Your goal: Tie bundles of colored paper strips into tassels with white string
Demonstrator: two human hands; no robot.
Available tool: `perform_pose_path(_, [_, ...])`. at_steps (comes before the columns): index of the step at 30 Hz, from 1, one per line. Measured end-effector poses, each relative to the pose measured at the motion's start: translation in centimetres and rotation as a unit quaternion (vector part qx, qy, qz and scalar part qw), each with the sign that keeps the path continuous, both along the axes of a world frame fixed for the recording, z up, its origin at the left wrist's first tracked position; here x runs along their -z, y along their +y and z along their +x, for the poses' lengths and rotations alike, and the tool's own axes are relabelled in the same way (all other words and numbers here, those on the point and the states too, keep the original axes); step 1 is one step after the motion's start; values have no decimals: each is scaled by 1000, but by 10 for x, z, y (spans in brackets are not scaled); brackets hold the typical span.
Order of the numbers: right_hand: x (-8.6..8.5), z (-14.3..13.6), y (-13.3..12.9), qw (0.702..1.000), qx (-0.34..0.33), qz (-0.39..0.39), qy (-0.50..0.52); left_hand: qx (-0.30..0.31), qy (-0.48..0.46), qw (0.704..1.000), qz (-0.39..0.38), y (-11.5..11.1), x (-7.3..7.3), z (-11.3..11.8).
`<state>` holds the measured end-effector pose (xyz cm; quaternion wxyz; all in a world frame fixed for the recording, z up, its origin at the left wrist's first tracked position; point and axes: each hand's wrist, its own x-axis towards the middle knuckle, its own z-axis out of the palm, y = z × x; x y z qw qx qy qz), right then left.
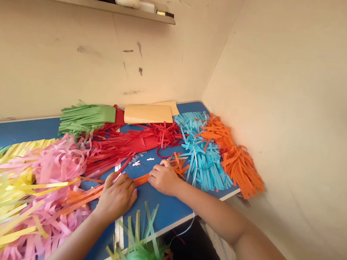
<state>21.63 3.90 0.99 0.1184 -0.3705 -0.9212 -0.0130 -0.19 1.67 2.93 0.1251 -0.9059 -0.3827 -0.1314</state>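
An orange tissue-paper fringe strip stretches between my two hands just above the blue table. My left hand lies palm down, its fingers curled over the strip, and loose orange streamers trail out behind it to the left. With its fingers pinched, my right hand grips the strip farther right. Short orange fringe ends fan out past that hand. Under my fingers, part of the strip is hidden. A red fringe bundle lies just behind both hands.
On the blue table lie pink fringe, yellow fringe, green fringe, light-blue fringe and another orange fringe. Folded yellow paper rests by the wall. Green streamers stand at the front edge. A shelf overhangs.
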Motion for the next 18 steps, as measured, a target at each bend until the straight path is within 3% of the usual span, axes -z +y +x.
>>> perform_pose_path(6, [-3,2,13,998,32,-46,20,-25,-42,998,31,4,11,2])
perform_pose_path(10, [-8,-6,5,1000,17,0,10,-34,-60,996,56,6,17,4])
perform_pose_path(14, [3,-16,-4,998,-16,59,6,-22,-59,996,61,3,18,2])
perform_pose_path(18, [16,2,-1,999,5,35,16,-7,-51,998,44,-3,22,-12])
